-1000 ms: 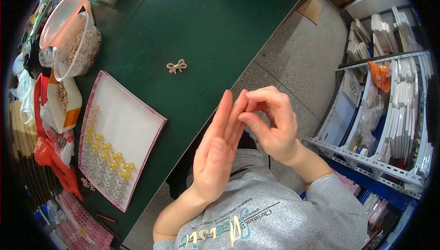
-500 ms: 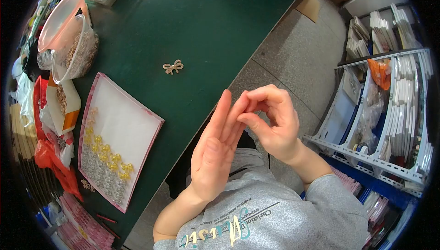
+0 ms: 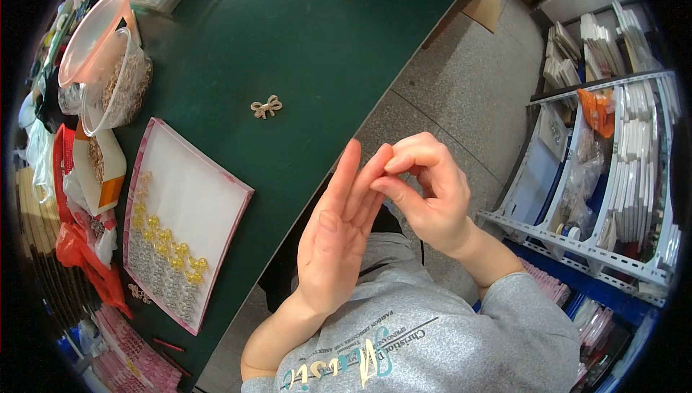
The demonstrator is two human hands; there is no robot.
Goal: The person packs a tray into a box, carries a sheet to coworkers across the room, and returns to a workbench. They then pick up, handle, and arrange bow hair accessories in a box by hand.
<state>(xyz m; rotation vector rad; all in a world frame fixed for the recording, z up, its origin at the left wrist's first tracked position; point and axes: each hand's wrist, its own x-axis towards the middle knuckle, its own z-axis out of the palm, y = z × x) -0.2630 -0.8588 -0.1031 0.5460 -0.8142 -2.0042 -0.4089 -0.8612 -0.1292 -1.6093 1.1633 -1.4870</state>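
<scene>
My left hand (image 3: 333, 242) is raised in front of my body with its fingers stretched out and the palm turned inward. Beside it, my right hand (image 3: 431, 188) has thumb and forefinger curled into a pinch against the left fingertips. Whatever may be in that pinch is too small or hidden to make out. Beyond the hands, a small bow-shaped ornament (image 3: 267, 107) lies alone on the dark green table (image 3: 288, 47). To the left is a pink-edged white tray (image 3: 209, 184). Rows of small yellow beads or charms (image 3: 167, 243) and clear grey ones (image 3: 160, 278) lie in it.
A pink bowl (image 3: 79, 58) and a clear tub (image 3: 133, 83) of small brownish pieces stand at the far left. Near them lie a red bag (image 3: 90, 263) and an open box (image 3: 108, 170). A white rack (image 3: 577, 249) with stacked packs stands right, across the floor.
Both hands keep nearly the same pose, with only a slight shift of the fingers. The bow and tray appear moved slightly in the picture, as the view has shifted a little.
</scene>
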